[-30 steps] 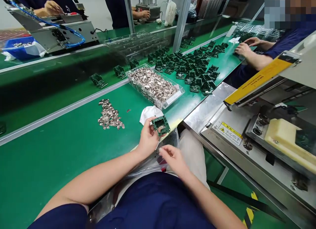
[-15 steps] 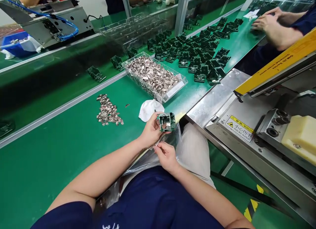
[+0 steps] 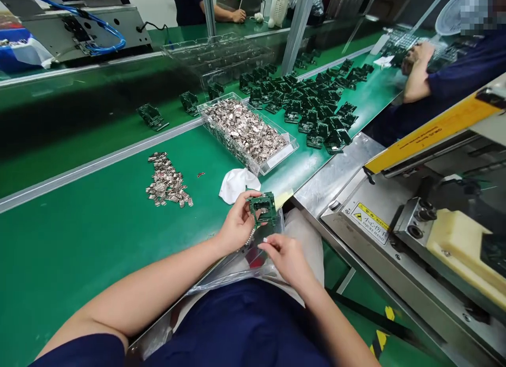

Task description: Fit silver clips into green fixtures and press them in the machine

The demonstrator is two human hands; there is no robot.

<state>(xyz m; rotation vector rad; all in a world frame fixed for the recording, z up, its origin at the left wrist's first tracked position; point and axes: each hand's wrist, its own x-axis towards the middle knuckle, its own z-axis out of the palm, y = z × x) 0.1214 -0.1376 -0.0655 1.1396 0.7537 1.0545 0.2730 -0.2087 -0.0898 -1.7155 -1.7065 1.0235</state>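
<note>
The left hand [image 3: 237, 224] is gripping a green circuit-board module [image 3: 263, 209] by its edge, while the right hand [image 3: 288, 261] is curling just below, its grip too hidden to tell whether anything is held.

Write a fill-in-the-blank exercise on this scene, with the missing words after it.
The hand holding the green circuit board is the person's ____ one.
The crumpled cloth beside the board is ____ in colour.
The clear plastic tray is heaped with small ____ parts.
The yellow warning label reads INJURE ____.

Missing words: left, white, metal, HAND.
</note>
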